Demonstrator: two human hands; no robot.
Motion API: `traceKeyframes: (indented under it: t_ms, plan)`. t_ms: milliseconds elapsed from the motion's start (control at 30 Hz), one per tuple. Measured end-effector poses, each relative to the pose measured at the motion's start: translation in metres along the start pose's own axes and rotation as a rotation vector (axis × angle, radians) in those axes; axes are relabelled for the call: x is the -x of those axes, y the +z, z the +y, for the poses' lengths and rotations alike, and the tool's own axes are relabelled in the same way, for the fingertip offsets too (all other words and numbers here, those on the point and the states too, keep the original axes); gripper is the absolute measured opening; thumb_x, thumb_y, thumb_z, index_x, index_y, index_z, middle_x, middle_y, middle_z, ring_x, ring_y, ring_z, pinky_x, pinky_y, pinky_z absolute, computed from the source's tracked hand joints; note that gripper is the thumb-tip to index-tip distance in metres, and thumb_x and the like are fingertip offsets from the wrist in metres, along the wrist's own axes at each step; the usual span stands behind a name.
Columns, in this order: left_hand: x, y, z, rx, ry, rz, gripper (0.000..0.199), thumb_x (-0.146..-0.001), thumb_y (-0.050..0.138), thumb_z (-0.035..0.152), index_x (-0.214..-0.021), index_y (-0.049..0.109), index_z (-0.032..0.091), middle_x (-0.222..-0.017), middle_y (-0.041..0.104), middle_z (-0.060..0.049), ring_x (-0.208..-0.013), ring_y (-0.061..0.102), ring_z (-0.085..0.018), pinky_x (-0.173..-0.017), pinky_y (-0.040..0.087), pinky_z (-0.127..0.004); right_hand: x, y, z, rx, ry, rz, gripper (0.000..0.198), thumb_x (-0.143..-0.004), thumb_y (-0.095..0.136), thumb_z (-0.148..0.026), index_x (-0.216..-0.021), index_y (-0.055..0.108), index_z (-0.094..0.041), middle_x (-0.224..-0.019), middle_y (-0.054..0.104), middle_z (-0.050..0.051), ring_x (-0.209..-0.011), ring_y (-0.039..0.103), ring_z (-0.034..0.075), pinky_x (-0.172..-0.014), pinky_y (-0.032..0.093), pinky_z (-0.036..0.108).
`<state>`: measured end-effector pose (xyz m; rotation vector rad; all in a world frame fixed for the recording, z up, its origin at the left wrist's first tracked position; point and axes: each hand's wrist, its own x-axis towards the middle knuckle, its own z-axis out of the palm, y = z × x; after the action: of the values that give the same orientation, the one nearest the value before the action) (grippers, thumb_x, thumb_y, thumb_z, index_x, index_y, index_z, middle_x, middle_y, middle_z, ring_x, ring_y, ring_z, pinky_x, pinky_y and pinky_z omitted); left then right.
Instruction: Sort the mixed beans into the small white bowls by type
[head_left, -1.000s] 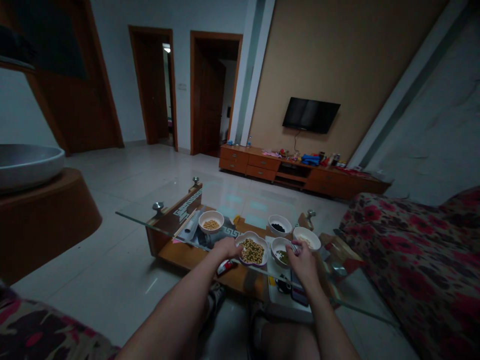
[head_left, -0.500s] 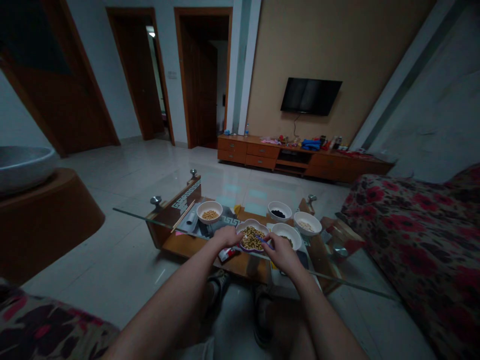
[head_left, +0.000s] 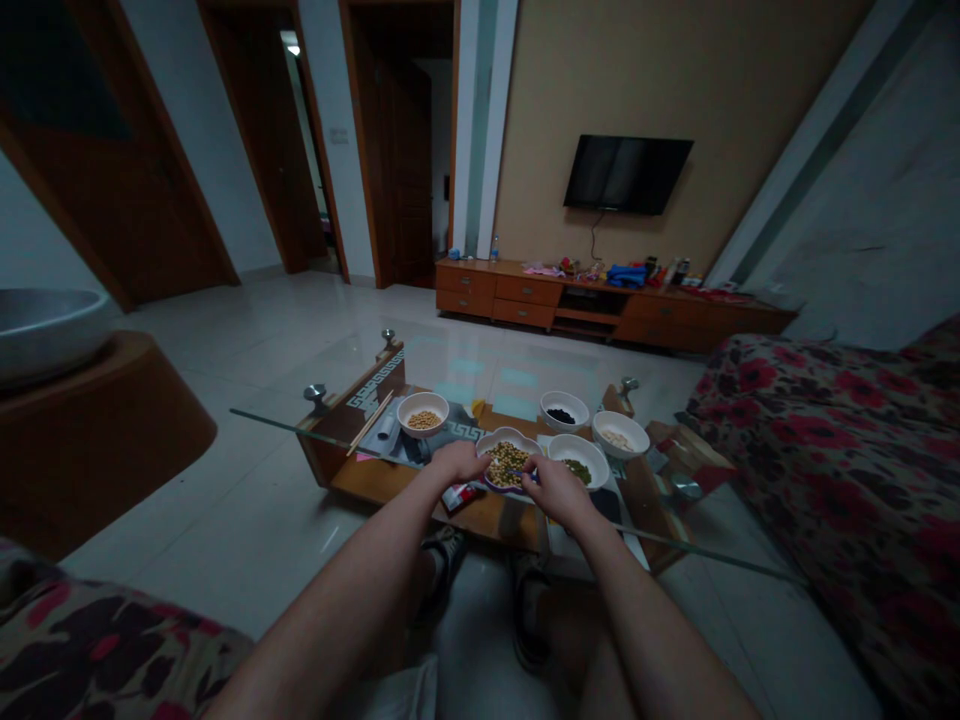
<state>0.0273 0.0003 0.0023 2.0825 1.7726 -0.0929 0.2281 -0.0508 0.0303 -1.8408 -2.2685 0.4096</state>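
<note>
A scalloped bowl (head_left: 491, 436) with a purple outer edge holds mixed yellow and green beans on the glass table. My left hand (head_left: 459, 462) is closed on its left rim. At the right side of this bowl, my right hand (head_left: 556, 487) pinches a small blue-purple utensil (head_left: 517, 474), probably a spoon, its tip among the beans. Just right of it is a white bowl (head_left: 600, 476) of green beans, partly behind my right hand. Further back stand a white bowl (head_left: 550, 420) of black beans and another white bowl (head_left: 637, 446) of pale pieces. Yellow beans fill a white bowl (head_left: 408, 430) on the left.
Wooden chopsticks (head_left: 369, 424) lie at the left of the glass tabletop (head_left: 277, 424). A red-and-white packet (head_left: 459, 496) shows below my left hand. Flowered sofas flank the table. A low cabinet (head_left: 517, 290) and television (head_left: 628, 175) are by the far wall.
My right hand has shifted slightly left with the utensil, over the scalloped bowl. More of the green beans beside it show. My left hand stays at the rim; the camera view has shifted a little.
</note>
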Motion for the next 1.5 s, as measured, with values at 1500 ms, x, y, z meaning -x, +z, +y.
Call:
traceKeyframes:
  t_ms: [1500]
  plan:
    - [-0.0067, 0.0031, -0.0067, -0.014, 0.072, -0.006, 0.061, -0.088, 0.03, 0.057, -0.109, 0.069, 0.014, -0.112, 0.067, -0.017, -0.101, 0.064, -0.031, -0.081, 0.05, -0.035, -0.0045, 0.0041, 0.0038, 0.044, -0.025, -0.062, 0.021, -0.087, 0.049, -0.031, -0.098, 0.063, -0.02, -0.098, 0.068, 0.007, -0.089, 0.06, 0.018, -0.067, 0.033, 0.025]
